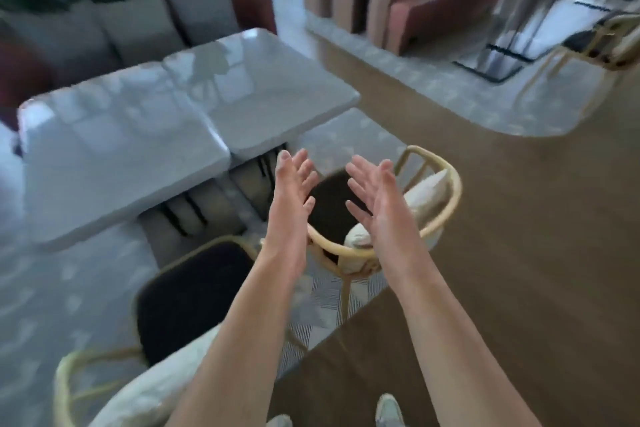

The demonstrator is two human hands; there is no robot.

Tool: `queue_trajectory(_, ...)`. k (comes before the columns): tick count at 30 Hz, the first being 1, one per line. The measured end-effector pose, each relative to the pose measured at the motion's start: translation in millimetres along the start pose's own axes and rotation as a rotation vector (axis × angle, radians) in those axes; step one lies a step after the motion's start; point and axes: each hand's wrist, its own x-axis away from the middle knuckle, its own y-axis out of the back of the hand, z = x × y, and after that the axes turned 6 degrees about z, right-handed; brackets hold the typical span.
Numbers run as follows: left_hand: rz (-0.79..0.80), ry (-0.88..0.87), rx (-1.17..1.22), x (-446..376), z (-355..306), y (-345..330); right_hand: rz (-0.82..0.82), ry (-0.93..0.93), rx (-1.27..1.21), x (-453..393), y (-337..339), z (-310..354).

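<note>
1. The left hand [294,191] and right hand [377,198] are both held out with fingers straight and spread wide, palms turned towards each other. Neither holds or touches anything.
2. Just beneath and between them is the chair [450,180]. It stands on the patterned floor at the corner of the grey table [121,149], pulled a little away from it.
3. Handling, as I judge it: the frame looks like thin, stiff bent tube, so the chair is likely light enough for two hands and will not flex. The smooth finish could slip in a loose grasp.
4. Where to take hold: the curved back rail [332,248], one hand on each side of the curve, which should keep it level. The dark seat [329,204] offers no edge to grip.
5. A pale cushion [424,198] leans loosely inside the rail. It is soft and unfixed, so it may slide or drop if the chair is tipped.
6. Direction: the chair stands upright on its legs. Its open front faces up and left towards the table, and its back curves round on the near and right side. The cushion's long side follows the rail.
7. Further out, a second chair [62,388] of the same kind stands to the lower left, and brown wood flooring [519,253] lies to the right.
</note>
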Motion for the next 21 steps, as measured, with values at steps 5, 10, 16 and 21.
queue_trajectory(5, -0.312, -0.054, 0.063, 31, 6, -4, 0.246, -0.029, 0.077, -20, 18, 13)
queue_trajectory(10, -0.542, -0.108, 0.084, 62, 3, 4, 0.378, -0.008, 0.152, -15, 21, 17)
queue_trajectory(16, -0.564, -0.174, 0.033, 96, 2, -3, 0.439, 0.038, 0.167, 3, 21, 25)
queue_trajectory(21, -0.522, -0.162, 0.070, 118, 14, -5, 0.431, 0.030, 0.140, 32, 28, 20)
